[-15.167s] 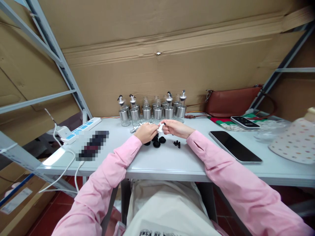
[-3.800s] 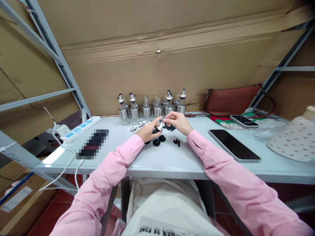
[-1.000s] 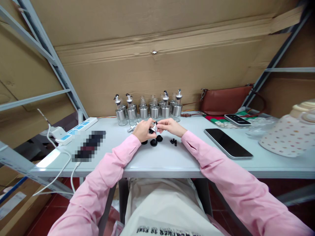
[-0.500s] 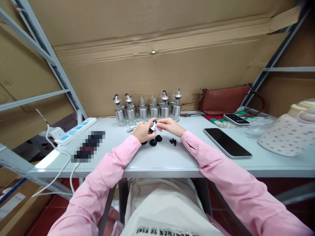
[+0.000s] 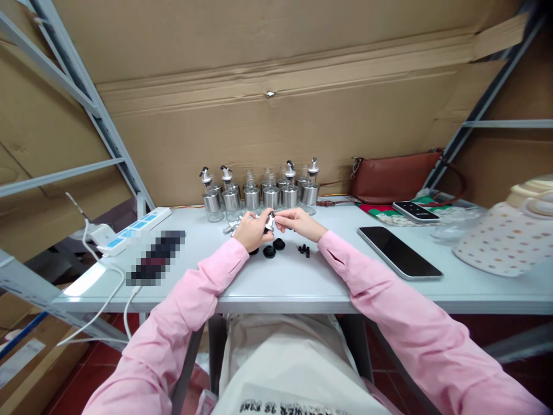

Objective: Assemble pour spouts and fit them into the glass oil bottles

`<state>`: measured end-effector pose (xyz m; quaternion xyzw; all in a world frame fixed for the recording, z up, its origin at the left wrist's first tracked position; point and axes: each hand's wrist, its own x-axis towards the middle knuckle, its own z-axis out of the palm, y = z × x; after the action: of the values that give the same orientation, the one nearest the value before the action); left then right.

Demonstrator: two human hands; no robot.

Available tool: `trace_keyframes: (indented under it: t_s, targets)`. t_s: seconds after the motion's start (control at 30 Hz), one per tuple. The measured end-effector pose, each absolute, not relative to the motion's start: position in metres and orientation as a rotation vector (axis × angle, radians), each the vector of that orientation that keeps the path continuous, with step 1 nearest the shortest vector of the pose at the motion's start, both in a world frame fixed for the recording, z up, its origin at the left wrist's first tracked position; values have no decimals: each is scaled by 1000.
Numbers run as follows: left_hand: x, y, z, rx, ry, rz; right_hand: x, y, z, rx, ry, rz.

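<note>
My left hand (image 5: pixel 250 230) and my right hand (image 5: pixel 296 222) meet above the grey table (image 5: pixel 276 276), both pinched on a small silver pourer spout (image 5: pixel 270 221) with a black tip. Just below them lie round black caps (image 5: pixel 273 248) and a few tiny black plugs (image 5: pixel 304 249). More silver spout parts (image 5: pixel 230 227) lie left of my left hand. Behind stands a row of small glass bottles with steel bases (image 5: pixel 259 193); some carry spouts.
A white power strip (image 5: pixel 140 223) with cables and a blurred dark object (image 5: pixel 156 263) lie at the left. A large phone (image 5: pixel 400 251), a small dark device (image 5: pixel 415 211), a brown bag (image 5: pixel 395 176) and a dotted kettle (image 5: pixel 510 233) are at the right. Cardboard lines the back.
My hands have stayed together on the spout since a second ago; the fingers shifted only slightly. Earlier they held a white piece, then reached among the parts.
</note>
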<state>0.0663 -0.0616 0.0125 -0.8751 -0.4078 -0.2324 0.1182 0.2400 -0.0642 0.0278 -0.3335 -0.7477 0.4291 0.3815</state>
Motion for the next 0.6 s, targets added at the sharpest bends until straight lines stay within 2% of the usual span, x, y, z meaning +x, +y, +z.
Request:
trace_keyframes:
  t_s: [0.17,0.6]
  targets:
    - [66,-63,14,-2550,-1196,-699,240,-65,27,-851,-1833,1172]
    - [63,-63,13,-2607,-1190,-867,241,-63,23,-638,-1505,1641]
